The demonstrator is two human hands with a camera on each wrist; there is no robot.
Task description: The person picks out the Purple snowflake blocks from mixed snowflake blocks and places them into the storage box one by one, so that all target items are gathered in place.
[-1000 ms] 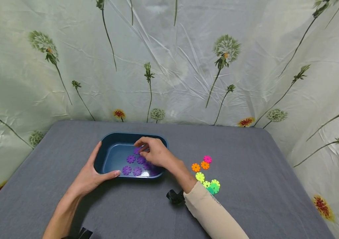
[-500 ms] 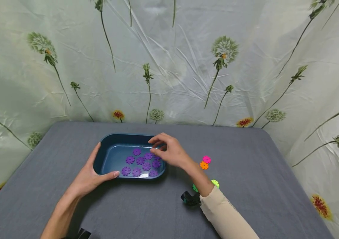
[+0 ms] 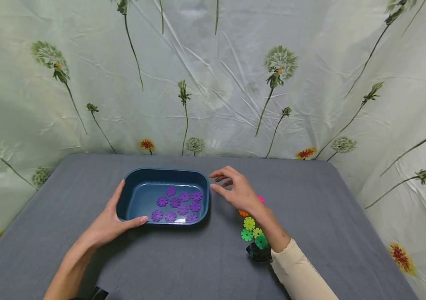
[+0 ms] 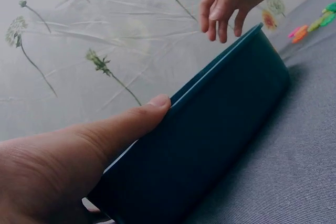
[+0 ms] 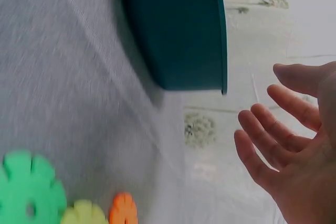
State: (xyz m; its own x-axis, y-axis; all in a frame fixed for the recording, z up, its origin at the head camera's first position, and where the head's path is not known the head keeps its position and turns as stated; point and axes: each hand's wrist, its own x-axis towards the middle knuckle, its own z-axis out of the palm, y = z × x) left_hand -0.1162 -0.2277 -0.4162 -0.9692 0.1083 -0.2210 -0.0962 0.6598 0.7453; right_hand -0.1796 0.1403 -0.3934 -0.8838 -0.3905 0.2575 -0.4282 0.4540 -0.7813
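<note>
A blue rectangular plastic tray (image 3: 139, 200) rests on the cloth-covered table. Several purple notched plastic discs (image 3: 174, 202) lie flat in its middle and right part. With the thumb over the near rim and the fingers along the left end, my left hand (image 3: 108, 223) holds the tray's near left corner; the left wrist view shows the thumb (image 4: 149, 108) on the rim. Just off the tray's right end hovers my right hand (image 3: 235, 191), apart from it. Its fingers are loosely bent, and the right wrist view shows nothing between them.
Right of the tray, partly behind the right forearm, lie loose discs: a pink disc (image 3: 261, 199), an orange disc (image 3: 243, 213), yellow discs (image 3: 249, 223) and green discs (image 3: 246, 235). A black wrist mount (image 3: 259, 252) sits under the right wrist. Behind the table hangs a dandelion-print curtain (image 3: 213, 83).
My right hand has drawn back rightward from above the purple discs to outside the tray, uncovering those on the right. The left hand keeps its place on the tray.
</note>
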